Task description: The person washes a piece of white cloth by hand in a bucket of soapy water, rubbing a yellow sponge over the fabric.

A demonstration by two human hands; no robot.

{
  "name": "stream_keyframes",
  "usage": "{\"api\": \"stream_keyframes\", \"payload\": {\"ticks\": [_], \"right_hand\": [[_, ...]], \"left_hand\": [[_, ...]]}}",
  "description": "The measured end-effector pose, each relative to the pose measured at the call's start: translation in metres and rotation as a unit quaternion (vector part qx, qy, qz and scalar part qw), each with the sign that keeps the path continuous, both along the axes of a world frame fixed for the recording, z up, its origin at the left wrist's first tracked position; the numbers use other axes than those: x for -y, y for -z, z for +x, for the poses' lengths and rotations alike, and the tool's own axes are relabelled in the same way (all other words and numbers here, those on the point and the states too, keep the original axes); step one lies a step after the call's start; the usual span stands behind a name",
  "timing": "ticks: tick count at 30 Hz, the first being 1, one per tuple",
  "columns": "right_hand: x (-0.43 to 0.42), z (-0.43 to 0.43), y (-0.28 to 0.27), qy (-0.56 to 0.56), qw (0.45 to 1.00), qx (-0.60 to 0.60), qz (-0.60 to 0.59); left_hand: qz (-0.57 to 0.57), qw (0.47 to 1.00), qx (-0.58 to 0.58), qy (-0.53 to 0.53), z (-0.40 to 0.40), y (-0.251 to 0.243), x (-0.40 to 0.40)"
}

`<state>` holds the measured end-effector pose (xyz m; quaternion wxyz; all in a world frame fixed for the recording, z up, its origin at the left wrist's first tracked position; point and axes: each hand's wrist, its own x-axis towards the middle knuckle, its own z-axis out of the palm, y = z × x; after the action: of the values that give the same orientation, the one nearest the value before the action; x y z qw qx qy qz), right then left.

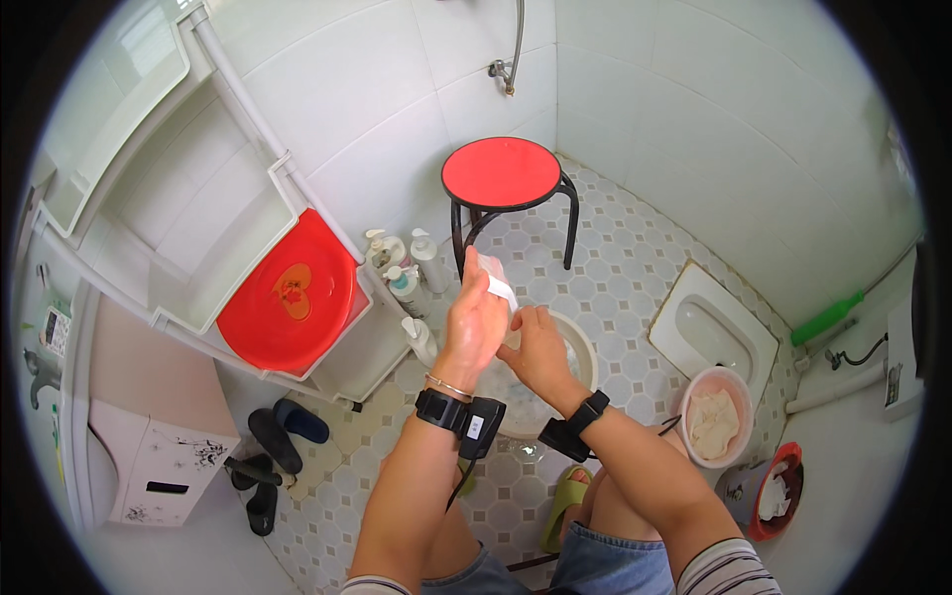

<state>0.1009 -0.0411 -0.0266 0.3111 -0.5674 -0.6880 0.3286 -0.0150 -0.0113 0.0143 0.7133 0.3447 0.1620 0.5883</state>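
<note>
My left hand [476,320] is raised over a pale round basin [589,342] on the floor. It holds a small pink-and-white item [500,287], possibly a cloth or a brush, with a white band along its lower edge. My fingers hide part of it. My right hand [541,349] hovers just to the right, fingers bent, its fingertips close to the end of the white band. Whether they touch it I cannot tell. Both hands cover much of the basin, which seems to contain cloudy water.
A red-topped stool [502,172] stands ahead. Pump bottles [427,260] line the left beside a shelf rack holding a red basin [297,297]. Rightward are a squat toilet [714,320], a pink bucket with cloth [715,416] and a waste bin [777,491]. Slippers [275,439] lie left.
</note>
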Motion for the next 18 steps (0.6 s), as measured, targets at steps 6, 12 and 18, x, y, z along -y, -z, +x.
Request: {"api": "stream_keyframes", "payload": {"ticks": [6,12,18], "right_hand": [[-0.001,-0.002,0.006,0.024,0.988,0.153,0.006],[-0.018,-0.002,0.031,0.047,0.988,0.150,-0.001],[-0.037,0.018,0.038,0.029,0.986,0.162,-0.018]], "left_hand": [[-0.022,0.997,0.036,-0.060,0.016,-0.010,0.003],[-0.006,0.997,0.049,-0.066,0.018,-0.011,0.003],[0.010,0.998,0.038,-0.056,0.005,-0.013,0.006]]}}
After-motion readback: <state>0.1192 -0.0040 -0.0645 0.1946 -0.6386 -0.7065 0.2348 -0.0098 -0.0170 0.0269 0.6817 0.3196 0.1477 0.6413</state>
